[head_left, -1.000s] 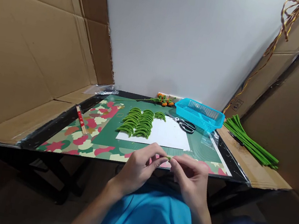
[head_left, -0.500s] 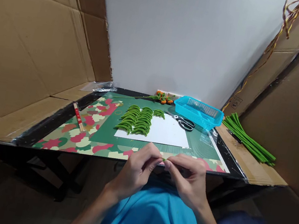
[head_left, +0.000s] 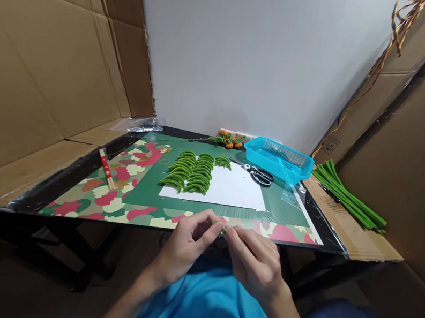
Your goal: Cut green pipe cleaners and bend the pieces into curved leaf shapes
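Observation:
My left hand (head_left: 186,247) and my right hand (head_left: 256,261) meet at the table's near edge, fingertips pinched together on a small green pipe-cleaner piece (head_left: 222,229), mostly hidden by the fingers. Beyond them, several bent green pipe-cleaner pieces (head_left: 192,171) lie in rows, partly on a white sheet of paper (head_left: 231,191). A bundle of straight green pipe cleaners (head_left: 346,201) rests on the cardboard at the right.
A camouflage-patterned mat (head_left: 126,188) covers the black table. Black-handled scissors (head_left: 258,175) lie beside a turquoise plastic basket (head_left: 280,159). A small orange and green craft sprig (head_left: 227,140) sits at the back. A red-and-wood stick (head_left: 106,168) lies left. Cardboard walls enclose both sides.
Both hands have shifted slightly left and nearer the table edge, still pinching the green piece. The camera view has drifted a little.

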Motion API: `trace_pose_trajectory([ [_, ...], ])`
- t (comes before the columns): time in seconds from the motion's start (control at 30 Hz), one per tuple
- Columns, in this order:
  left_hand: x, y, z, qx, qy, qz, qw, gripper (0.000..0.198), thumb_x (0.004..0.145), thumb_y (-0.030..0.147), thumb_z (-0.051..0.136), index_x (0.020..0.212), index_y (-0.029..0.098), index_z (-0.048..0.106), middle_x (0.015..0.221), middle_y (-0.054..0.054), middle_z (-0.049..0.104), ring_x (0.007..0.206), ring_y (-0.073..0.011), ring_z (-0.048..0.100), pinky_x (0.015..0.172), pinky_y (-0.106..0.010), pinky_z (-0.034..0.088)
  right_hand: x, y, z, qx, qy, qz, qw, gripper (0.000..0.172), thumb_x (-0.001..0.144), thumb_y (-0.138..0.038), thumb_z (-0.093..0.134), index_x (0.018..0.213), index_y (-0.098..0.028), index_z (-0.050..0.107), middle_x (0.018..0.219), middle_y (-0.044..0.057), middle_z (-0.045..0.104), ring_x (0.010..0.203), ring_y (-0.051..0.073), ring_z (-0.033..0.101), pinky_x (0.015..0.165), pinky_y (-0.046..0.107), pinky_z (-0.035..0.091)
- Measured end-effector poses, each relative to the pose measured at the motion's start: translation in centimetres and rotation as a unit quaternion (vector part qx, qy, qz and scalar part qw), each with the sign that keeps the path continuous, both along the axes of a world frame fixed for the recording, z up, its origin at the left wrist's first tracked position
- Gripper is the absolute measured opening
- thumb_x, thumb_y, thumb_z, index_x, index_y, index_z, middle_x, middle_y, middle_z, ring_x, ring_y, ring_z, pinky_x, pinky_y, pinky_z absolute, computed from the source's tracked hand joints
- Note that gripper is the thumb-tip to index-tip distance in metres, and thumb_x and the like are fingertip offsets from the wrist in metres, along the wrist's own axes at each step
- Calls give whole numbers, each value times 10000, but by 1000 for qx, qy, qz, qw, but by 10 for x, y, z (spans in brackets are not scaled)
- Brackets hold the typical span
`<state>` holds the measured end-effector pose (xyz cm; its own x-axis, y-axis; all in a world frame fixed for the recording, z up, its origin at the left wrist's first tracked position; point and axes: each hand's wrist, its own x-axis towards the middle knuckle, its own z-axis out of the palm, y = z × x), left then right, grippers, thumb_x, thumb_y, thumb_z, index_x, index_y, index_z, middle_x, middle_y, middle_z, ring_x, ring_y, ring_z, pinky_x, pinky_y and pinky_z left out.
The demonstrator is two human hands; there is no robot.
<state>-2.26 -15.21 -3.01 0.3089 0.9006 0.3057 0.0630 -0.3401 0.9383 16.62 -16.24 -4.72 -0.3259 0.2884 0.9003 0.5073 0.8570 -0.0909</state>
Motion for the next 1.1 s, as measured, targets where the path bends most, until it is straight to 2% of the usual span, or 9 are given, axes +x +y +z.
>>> trace_pose_trajectory([
  [0.13, 0, -1, 1, -37, -20, -17, 999, 219, 1035, 396, 624, 957, 192, 638, 692, 43, 573, 567, -87, 485, 527, -195, 379, -6, 1, -1, -5, 26, -9, 1000, 354, 951, -1, 624, 1276, -114, 703, 923, 143, 781, 781, 211, 744, 667, 293, 582],
  [0.27, -5, -1, -1, 132, 51, 23, 990, 90, 1046, 227, 589, 1001, 212, 664, 852, 1, 646, 723, -121, 599, 643, -214, 462, -9, -4, 6, -190, 147, 47, 969, 170, 972, -97, 637, 987, -150, 797, 773, 89, 730, 633, 162, 655, 559, 266, 502],
  [0.4, -10, 4, -1, 373, 150, 56, 914, 260, 995, 21, 513, 1059, 223, 663, 942, -29, 693, 823, -154, 629, 746, -261, 476, -8, 0, 13, -539, 284, 215, 763, 278, 919, -367, 749, 751, -149, 787, 566, 20, 608, 388, 80, 393, 371, 239, 285],
  [0.47, -11, 8, 2, 418, 170, 69, 890, 294, 978, -6, 504, 1075, 223, 661, 968, -36, 705, 847, -163, 633, 773, -279, 469, -7, 3, 15, -609, 314, 268, 677, 317, 874, -435, 782, 753, -141, 785, 552, 7, 592, 358, 56, 303, 349, 233, 206],
  [0.53, -10, 10, 6, 379, 165, 71, 908, 230, 1000, 40, 534, 1045, 222, 667, 941, -28, 693, 850, -161, 628, 770, -272, 465, -7, 6, 18, -571, 322, 239, 716, 315, 889, -435, 772, 773, -143, 789, 588, 17, 611, 395, 65, 347, 380, 234, 241],
  [0.63, -8, 11, 9, 211, 138, 53, 966, 133, 1050, 219, 576, 954, 210, 668, 869, -15, 649, 795, -149, 601, 707, -250, 455, -8, 8, 20, -390, 245, 116, 880, 230, 971, -322, 690, 851, -159, 799, 665, 36, 639, 521, 108, 488, 492, 253, 365],
  [0.73, -7, 13, 9, 72, 96, 41, 992, 287, 1070, 384, 553, 874, 195, 646, 767, 6, 584, 682, -128, 531, 622, -241, 410, -7, 14, 15, -229, 122, 61, 964, 191, 1019, -196, 592, 942, -171, 765, 765, 50, 659, 638, 133, 561, 584, 260, 420],
  [0.97, -4, 22, 8, -17, 24, -1, 1000, 405, 1019, 537, 596, 821, 183, 609, 620, 47, 475, 538, -102, 412, 517, -235, 332, -13, 34, 7, -176, 120, 52, 976, 138, 998, -167, 586, 877, -189, 648, 739, -17, 536, 585, 100, 469, 556, 237, 376],
  [1.1, -1, 18, 10, 94, 99, 57, 989, 322, 1050, 410, 585, 813, 192, 582, 686, 28, 508, 603, -117, 449, 569, -248, 350, -19, 28, 14, -262, 209, 67, 940, 215, 989, -215, 600, 783, -184, 653, 677, -19, 539, 579, 106, 477, 550, 241, 377],
])
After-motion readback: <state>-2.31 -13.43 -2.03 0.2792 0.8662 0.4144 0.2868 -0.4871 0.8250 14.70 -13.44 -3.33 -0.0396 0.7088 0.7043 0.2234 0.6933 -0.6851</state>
